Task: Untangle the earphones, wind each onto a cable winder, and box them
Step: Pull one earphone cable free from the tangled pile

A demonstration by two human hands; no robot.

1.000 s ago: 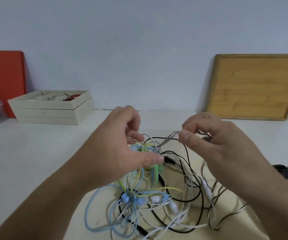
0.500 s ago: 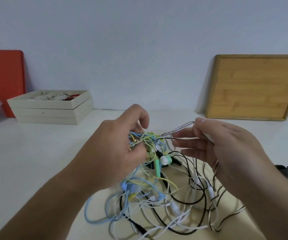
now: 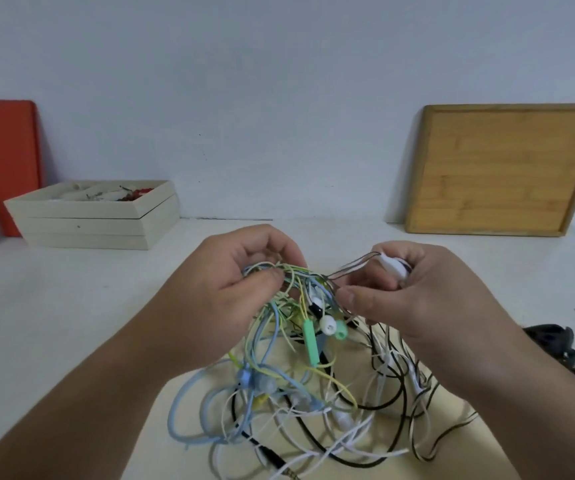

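Both hands meet at the top of the tangle (image 3: 300, 375) of earphones on the table (image 3: 71, 306). The left hand (image 3: 230, 299) pinches its yellow and blue cords with curled fingers. Just right of the tangle, the right hand (image 3: 417, 299) grips a white piece (image 3: 395, 266) trailing dark cords. The box (image 3: 92, 216) sits well behind the tangle, to the left.

Two hands: left hand (image 3: 223, 292), right hand (image 3: 431, 303). One multicoloured tangle of earphone cables (image 3: 310, 341); left of it one cream wooden box (image 3: 85, 216) and one red board (image 3: 0, 150); right of it one bamboo board (image 3: 500, 171).

Multicoloured tangled earphones (image 3: 300, 358), knot raised, loops on table.
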